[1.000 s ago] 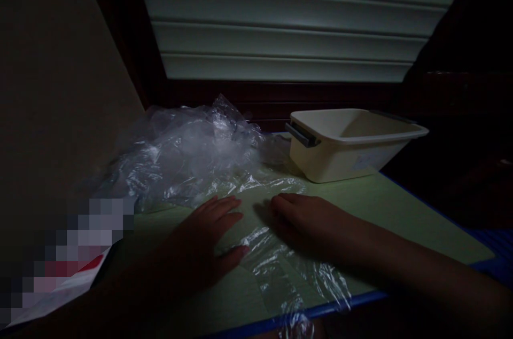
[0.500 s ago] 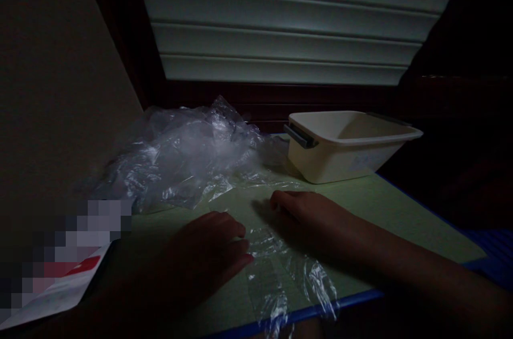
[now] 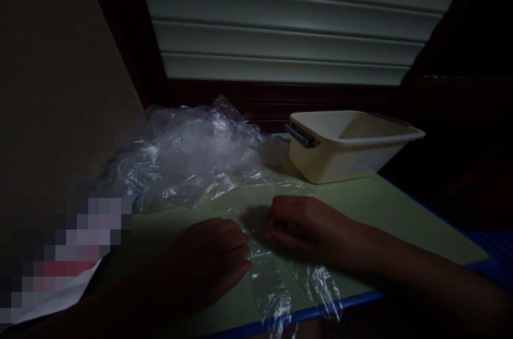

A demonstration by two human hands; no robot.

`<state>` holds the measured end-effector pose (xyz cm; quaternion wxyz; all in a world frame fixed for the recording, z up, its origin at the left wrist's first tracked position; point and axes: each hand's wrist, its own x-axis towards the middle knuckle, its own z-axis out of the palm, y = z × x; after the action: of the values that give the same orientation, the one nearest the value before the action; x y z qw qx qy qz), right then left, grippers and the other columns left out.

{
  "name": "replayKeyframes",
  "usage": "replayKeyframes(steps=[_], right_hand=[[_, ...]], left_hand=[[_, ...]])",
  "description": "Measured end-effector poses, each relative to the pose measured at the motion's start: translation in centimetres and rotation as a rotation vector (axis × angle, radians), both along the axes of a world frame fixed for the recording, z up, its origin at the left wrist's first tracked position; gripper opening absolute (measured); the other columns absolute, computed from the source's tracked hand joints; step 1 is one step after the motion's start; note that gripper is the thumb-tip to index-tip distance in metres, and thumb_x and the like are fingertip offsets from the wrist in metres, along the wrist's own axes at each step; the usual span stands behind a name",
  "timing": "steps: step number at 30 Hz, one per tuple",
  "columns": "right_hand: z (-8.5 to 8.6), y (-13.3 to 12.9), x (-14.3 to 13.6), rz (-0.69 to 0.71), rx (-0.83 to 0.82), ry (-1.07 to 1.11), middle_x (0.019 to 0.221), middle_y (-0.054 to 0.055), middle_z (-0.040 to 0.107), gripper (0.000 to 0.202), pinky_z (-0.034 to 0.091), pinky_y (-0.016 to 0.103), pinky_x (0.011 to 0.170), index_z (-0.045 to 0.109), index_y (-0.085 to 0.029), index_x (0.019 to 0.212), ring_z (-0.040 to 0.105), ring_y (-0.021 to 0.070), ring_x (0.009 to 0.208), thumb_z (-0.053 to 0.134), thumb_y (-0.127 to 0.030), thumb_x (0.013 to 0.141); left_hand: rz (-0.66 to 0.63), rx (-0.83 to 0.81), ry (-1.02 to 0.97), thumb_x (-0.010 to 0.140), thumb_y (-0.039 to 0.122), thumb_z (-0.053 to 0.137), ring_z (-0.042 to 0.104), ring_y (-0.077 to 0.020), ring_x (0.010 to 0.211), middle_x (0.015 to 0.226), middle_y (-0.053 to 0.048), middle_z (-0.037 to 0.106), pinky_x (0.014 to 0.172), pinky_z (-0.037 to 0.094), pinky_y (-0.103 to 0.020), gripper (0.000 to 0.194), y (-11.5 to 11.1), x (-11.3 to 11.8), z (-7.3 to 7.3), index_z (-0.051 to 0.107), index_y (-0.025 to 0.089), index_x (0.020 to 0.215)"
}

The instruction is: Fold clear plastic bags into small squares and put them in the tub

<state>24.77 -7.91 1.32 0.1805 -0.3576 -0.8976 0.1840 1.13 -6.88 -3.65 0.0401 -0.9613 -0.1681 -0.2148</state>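
A clear plastic bag (image 3: pixel 266 275) lies spread flat on the table, its two strips trailing over the near edge. By the bag's left side is my left hand (image 3: pixel 218 256), fingers curled together and thumb drawn in close to them. My right hand (image 3: pixel 302 224) is over the middle of the bag with its fingers curled inward, casting a shadow on the table. The dim light hides whether either hand has a fold of the film between its fingertips.
A heap of crumpled clear plastic bags (image 3: pixel 180 152) lies at the back left. A cream plastic bin (image 3: pixel 332 160) with dark handles stands at the back right. The light green table (image 3: pixel 409 227) has a blue edge. A slatted panel (image 3: pixel 280 24) rises behind; a white and red packet lies left.
My right hand has moved slightly nearer to me, its fingers more curled. My left hand's thumb and fingers have drawn closer together. The bag has hardly moved.
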Motion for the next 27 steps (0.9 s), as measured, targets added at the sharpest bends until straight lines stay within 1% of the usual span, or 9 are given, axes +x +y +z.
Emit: replayKeyframes(steps=[3, 8, 11, 14, 16, 18, 22, 24, 27], right_hand=[[-0.1, 0.1, -0.1, 0.021, -0.029, -0.126, 0.084, 0.006, 0.062, 0.011, 0.042, 0.023, 0.064, 0.064, -0.013, 0.087, 0.058, 0.0138, 0.072, 0.053, -0.012, 0.09], [-0.3, 0.4, 0.1, -0.062, -0.018, -0.302, 0.082, 0.005, 0.062, 0.015, 0.039, 0.024, 0.061, 0.063, -0.014, 0.083, 0.058, 0.0141, 0.069, 0.051, -0.012, 0.091], [-0.3, 0.4, 0.3, -0.105, -0.008, -0.33, 0.081, 0.004, 0.062, 0.015, 0.037, 0.024, 0.058, 0.063, -0.015, 0.084, 0.057, 0.0134, 0.066, 0.051, -0.012, 0.091], [0.0, 0.3, 0.5, -0.102, 0.014, -0.31, 0.081, 0.004, 0.061, 0.015, 0.036, 0.024, 0.057, 0.064, -0.015, 0.084, 0.055, 0.0131, 0.064, 0.052, -0.01, 0.09], [0.5, 0.0, 0.5, -0.042, -0.016, -0.22, 0.081, 0.003, 0.061, 0.013, 0.039, 0.023, 0.06, 0.065, -0.014, 0.086, 0.057, 0.0133, 0.068, 0.054, -0.011, 0.091], [0.9, -0.3, 0.5, 0.074, -0.114, -0.093, 0.084, 0.003, 0.063, 0.005, 0.044, 0.022, 0.066, 0.066, -0.014, 0.088, 0.06, 0.0134, 0.076, 0.061, -0.016, 0.089], [1.3, -0.8, 0.4, 0.32, -0.335, -0.019, 0.097, 0.005, 0.068, 0.014, 0.048, 0.023, 0.079, 0.069, -0.014, 0.093, 0.064, 0.0154, 0.092, 0.073, -0.021, 0.082], [1.2, -0.8, 0.3, 0.367, -0.348, -0.067, 0.098, 0.006, 0.069, 0.009, 0.048, 0.025, 0.083, 0.07, -0.014, 0.093, 0.064, 0.0165, 0.095, 0.068, -0.019, 0.086], [1.1, -0.6, 0.2, 0.345, -0.286, -0.133, 0.094, 0.006, 0.069, 0.008, 0.048, 0.025, 0.082, 0.07, -0.013, 0.093, 0.064, 0.0173, 0.092, 0.065, -0.018, 0.088]], left_hand=[[0.011, -0.029, 0.032, 0.102, 0.023, 0.036, 0.062, -0.0176, 0.074, 0.082, -0.002, 0.066, 0.071, 0.051, -0.032, 0.031, -0.3, 0.1, 0.6, 0.06, 0.018, 0.083], [0.005, -0.014, 0.065, 0.101, 0.017, 0.037, 0.064, -0.017, 0.076, 0.087, -0.003, 0.069, 0.072, 0.052, -0.03, 0.03, -0.6, 0.3, 1.6, 0.062, 0.018, 0.084], [-0.012, -0.027, 0.061, 0.098, 0.018, 0.044, 0.064, -0.0173, 0.078, 0.087, -0.002, 0.07, 0.074, 0.051, -0.03, 0.024, -0.6, 0.2, 1.4, 0.062, 0.018, 0.083], [-0.004, -0.011, 0.009, 0.098, 0.019, 0.045, 0.065, -0.0176, 0.081, 0.091, -0.003, 0.07, 0.075, 0.05, -0.03, 0.026, -0.6, 0.2, 1.1, 0.06, 0.018, 0.077], [-0.001, 0.014, -0.007, 0.098, 0.017, 0.044, 0.064, -0.0176, 0.078, 0.09, -0.003, 0.069, 0.072, 0.049, -0.03, 0.028, -0.6, 0.1, 1.0, 0.06, 0.018, 0.076], [-0.011, -0.017, 0.024, 0.097, 0.015, 0.045, 0.062, -0.0175, 0.075, 0.084, -0.002, 0.067, 0.069, 0.049, -0.03, 0.025, -0.6, 0.1, 1.0, 0.061, 0.018, 0.078], [-0.014, -0.107, 0.088, 0.093, 0.016, 0.049, 0.06, -0.017, 0.07, 0.078, 0.0, 0.064, 0.063, 0.046, -0.03, 0.02, -0.5, 0.1, 1.0, 0.061, 0.019, 0.078], [-0.004, -0.087, 0.043, 0.092, 0.015, 0.049, 0.062, -0.0175, 0.074, 0.083, -0.002, 0.066, 0.066, 0.047, -0.029, 0.017, -0.5, 0.1, 0.9, 0.061, 0.019, 0.08], [0.008, -0.065, -0.032, 0.091, 0.014, 0.048, 0.062, -0.0186, 0.081, 0.091, -0.004, 0.066, 0.072, 0.049, -0.03, 0.014, -0.6, -0.1, 0.7, 0.06, 0.018, 0.087]])
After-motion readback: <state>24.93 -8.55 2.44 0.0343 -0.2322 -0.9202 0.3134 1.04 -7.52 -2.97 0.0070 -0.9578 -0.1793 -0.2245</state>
